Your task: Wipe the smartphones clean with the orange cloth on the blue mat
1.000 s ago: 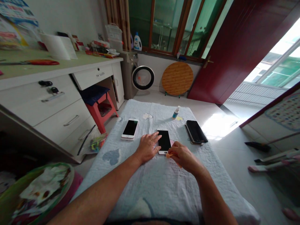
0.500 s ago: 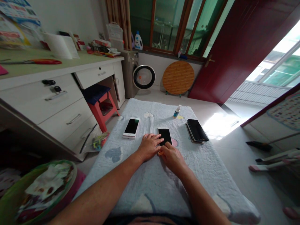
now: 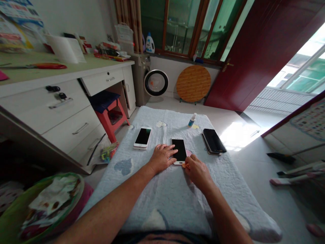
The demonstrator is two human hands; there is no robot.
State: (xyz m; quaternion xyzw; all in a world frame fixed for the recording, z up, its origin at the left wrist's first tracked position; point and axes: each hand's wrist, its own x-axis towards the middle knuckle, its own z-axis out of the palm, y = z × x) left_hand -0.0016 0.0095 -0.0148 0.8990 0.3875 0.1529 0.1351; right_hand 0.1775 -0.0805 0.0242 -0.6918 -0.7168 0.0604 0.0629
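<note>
A white-framed smartphone [image 3: 179,150] with a dark screen lies face up on the cloth-covered table. My left hand [image 3: 163,158] rests flat with fingers spread, their tips over the phone's left edge. My right hand [image 3: 198,168] is closed in a pinch around a small orange cloth [image 3: 186,165], which touches the phone's lower right corner. Most of the cloth is hidden in the fingers. To the left lies a stack of white phones [image 3: 143,138], and to the right a stack of dark-screened devices [image 3: 213,141]. Behind them stands a small spray bottle [image 3: 192,120].
A pale blue patterned blanket [image 3: 157,189] covers the table. At the lower left is a bin [image 3: 81,189] filled with used tissue. A red stool [image 3: 111,117] stands by the white desk [image 3: 66,118]. Further back are a washing machine with its door ajar [image 3: 156,83] and a round wooden tabletop [image 3: 193,83].
My right hand has slid right along the phone's bottom edge with the orange cloth, uncovering the lower end of the phone. My left hand has stayed in place.
</note>
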